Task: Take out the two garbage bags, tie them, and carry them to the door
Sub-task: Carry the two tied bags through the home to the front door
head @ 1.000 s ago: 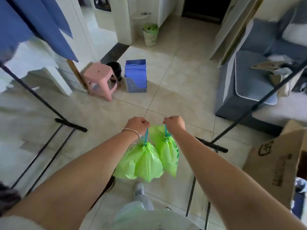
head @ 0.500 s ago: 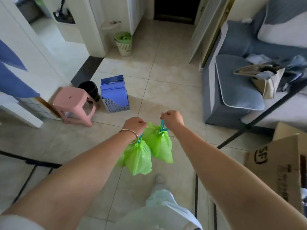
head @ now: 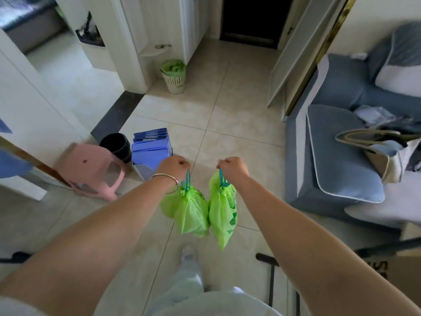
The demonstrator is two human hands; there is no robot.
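Head view: my left hand (head: 174,166) and right hand (head: 232,168) each grasp the drawstring of a tied green bag (head: 190,213), second bag (head: 222,215) touching it at 3 o'clock, so carrying is underway; next, walk on to the dark doorway (head: 249,18) at 12 o'clock.

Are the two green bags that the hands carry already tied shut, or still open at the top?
Tied shut. Each green bag is gathered tight at its neck under a blue drawstring, by which it hangs.
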